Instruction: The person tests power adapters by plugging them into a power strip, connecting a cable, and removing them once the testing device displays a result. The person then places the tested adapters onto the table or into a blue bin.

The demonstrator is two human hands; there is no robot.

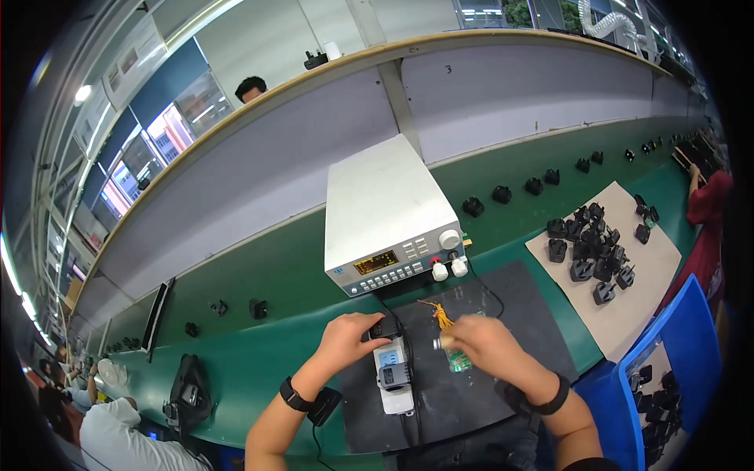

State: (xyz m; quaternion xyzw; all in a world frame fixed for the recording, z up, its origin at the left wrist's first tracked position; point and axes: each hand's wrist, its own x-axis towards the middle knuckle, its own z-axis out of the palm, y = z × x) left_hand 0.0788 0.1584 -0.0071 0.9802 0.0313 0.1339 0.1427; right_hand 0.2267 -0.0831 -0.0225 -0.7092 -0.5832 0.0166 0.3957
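Observation:
My left hand (pixel 349 339) is closed round a black plug adapter (pixel 382 326) at the far end of a white power strip (pixel 398 402). A second, grey-black adapter (pixel 393 376) sits on the strip nearer to me. To the right, my right hand (pixel 488 345) is closed in a pinch on a small connector with a silvery metal end (pixel 437 344), which points toward the strip. Beside and partly under that hand lies a green circuit board (pixel 459 361). A bundle of yellow wire (pixel 442 315) lies just beyond it. All of this is on a dark mat (pixel 518 314).
A white bench instrument (pixel 393 216) with a lit display and two white plugs stands behind the mat. Black adapters (pixel 603 267) are heaped on cardboard (pixel 628 330) at right, above a blue bin (pixel 683 353). A black bag (pixel 188 388) lies left. Other people sit along both sides.

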